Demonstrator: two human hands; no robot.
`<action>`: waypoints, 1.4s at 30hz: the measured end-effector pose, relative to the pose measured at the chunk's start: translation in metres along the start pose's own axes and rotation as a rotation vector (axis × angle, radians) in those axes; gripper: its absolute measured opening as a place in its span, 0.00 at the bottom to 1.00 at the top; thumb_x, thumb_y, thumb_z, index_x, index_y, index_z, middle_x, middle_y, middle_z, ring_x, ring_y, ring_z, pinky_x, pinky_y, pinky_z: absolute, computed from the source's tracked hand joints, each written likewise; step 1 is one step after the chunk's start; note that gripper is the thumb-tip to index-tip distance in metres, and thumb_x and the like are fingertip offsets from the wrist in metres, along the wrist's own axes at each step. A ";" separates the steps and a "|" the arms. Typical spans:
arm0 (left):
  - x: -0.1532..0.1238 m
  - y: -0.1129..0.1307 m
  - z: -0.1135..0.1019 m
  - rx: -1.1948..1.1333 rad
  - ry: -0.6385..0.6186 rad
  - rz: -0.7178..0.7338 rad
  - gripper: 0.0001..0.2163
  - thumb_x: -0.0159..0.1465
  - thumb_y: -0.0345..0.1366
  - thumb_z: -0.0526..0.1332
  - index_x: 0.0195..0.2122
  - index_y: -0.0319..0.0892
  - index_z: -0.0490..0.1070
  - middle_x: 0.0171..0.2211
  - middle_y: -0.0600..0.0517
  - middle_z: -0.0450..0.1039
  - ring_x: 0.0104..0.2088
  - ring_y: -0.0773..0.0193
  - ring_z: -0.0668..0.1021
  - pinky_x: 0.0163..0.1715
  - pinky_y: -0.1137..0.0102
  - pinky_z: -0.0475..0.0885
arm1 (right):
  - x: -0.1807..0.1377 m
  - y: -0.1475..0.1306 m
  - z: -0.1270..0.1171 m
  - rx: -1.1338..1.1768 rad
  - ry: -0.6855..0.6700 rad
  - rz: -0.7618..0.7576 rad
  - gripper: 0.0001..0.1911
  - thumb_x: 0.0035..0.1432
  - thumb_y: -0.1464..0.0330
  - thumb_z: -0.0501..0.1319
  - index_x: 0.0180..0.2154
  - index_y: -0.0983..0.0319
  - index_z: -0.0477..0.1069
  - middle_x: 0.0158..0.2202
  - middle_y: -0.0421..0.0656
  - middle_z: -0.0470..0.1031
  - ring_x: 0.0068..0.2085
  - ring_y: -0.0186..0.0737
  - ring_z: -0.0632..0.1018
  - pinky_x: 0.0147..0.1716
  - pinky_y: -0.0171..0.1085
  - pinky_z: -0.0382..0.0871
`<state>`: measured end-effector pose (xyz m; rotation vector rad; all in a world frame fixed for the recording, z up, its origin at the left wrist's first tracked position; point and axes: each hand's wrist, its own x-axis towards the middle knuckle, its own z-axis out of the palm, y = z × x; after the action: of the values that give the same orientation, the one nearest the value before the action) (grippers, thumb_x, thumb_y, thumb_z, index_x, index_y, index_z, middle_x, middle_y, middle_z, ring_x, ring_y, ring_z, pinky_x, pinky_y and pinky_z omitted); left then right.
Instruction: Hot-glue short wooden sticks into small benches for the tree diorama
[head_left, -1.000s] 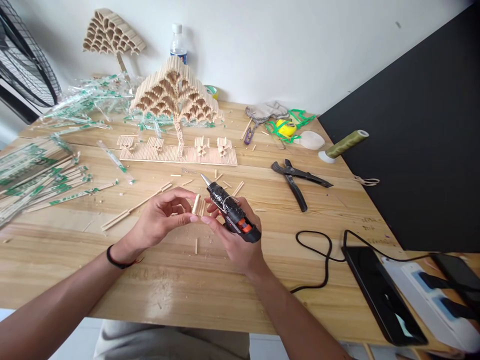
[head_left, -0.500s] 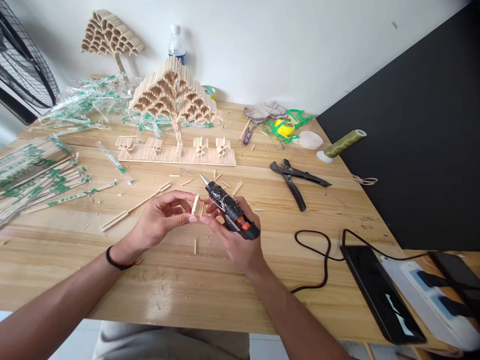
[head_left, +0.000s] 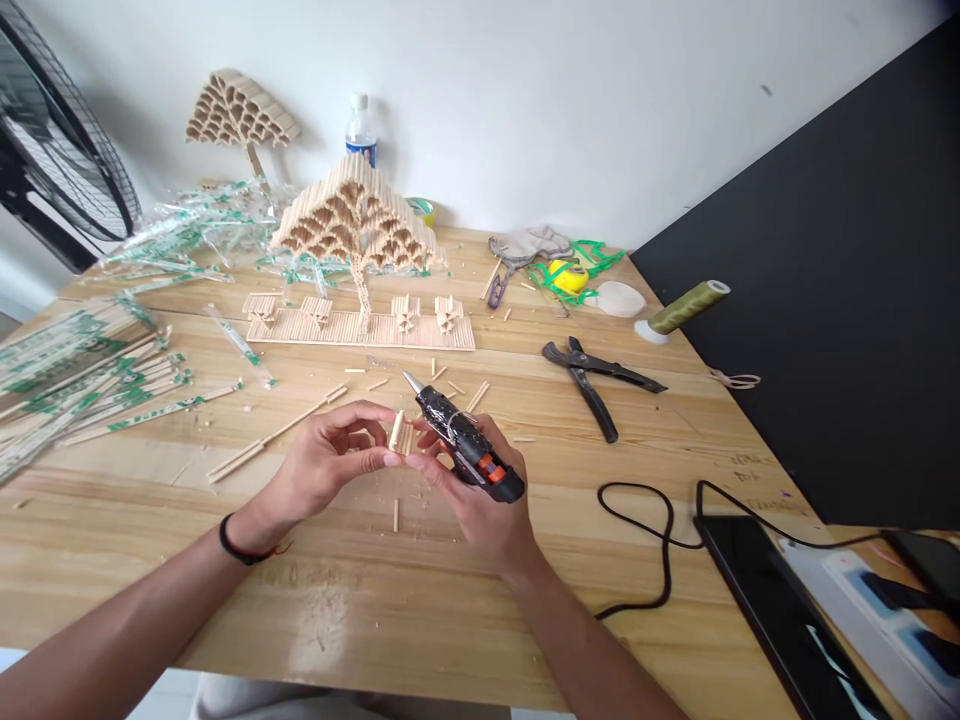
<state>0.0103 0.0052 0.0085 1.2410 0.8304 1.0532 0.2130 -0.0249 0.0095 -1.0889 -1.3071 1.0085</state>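
Observation:
Between thumb and fingers, my left hand pinches a small piece made of short wooden sticks, one stick standing raised along its left side. My right hand is closed around a black hot glue gun whose metal nozzle points up and left, past the piece. The right thumb and fingertips also touch the piece's right edge. One short stick lies on the table below the hands. Beyond them stands a stick-built tree on a flat slatted base with several small stick structures.
Wrapped chopsticks and plastic wrappers cover the left side. Black pliers, a thread spool and a yellow tape measure lie right. A black cable curls near a phone and power strip. Another stick tree stands behind.
The camera view has tilted up a little, so everything sits lower in the picture. Both hands keep the same hold on the stick piece and glue gun.

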 end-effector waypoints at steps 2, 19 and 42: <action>-0.001 -0.004 -0.002 0.003 -0.002 0.005 0.14 0.59 0.34 0.78 0.46 0.46 0.84 0.35 0.50 0.82 0.33 0.64 0.80 0.35 0.70 0.76 | 0.001 -0.001 -0.001 -0.003 0.010 -0.021 0.14 0.55 0.67 0.76 0.39 0.57 0.74 0.33 0.41 0.86 0.31 0.42 0.84 0.30 0.37 0.79; -0.002 -0.001 0.001 0.082 0.022 -0.026 0.15 0.59 0.38 0.77 0.45 0.41 0.81 0.31 0.53 0.77 0.30 0.67 0.75 0.32 0.72 0.71 | 0.004 -0.007 -0.003 -0.047 -0.008 -0.006 0.10 0.58 0.66 0.74 0.37 0.58 0.74 0.32 0.42 0.84 0.33 0.41 0.85 0.34 0.36 0.80; -0.003 -0.007 -0.001 0.056 -0.012 -0.064 0.17 0.60 0.41 0.77 0.47 0.41 0.80 0.34 0.51 0.79 0.34 0.64 0.77 0.37 0.69 0.72 | 0.004 -0.003 -0.004 -0.058 0.014 -0.015 0.09 0.58 0.67 0.74 0.39 0.59 0.76 0.34 0.43 0.85 0.34 0.42 0.85 0.33 0.36 0.80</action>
<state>0.0099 0.0023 0.0013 1.2583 0.8907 0.9759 0.2165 -0.0222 0.0135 -1.1267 -1.3380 0.9555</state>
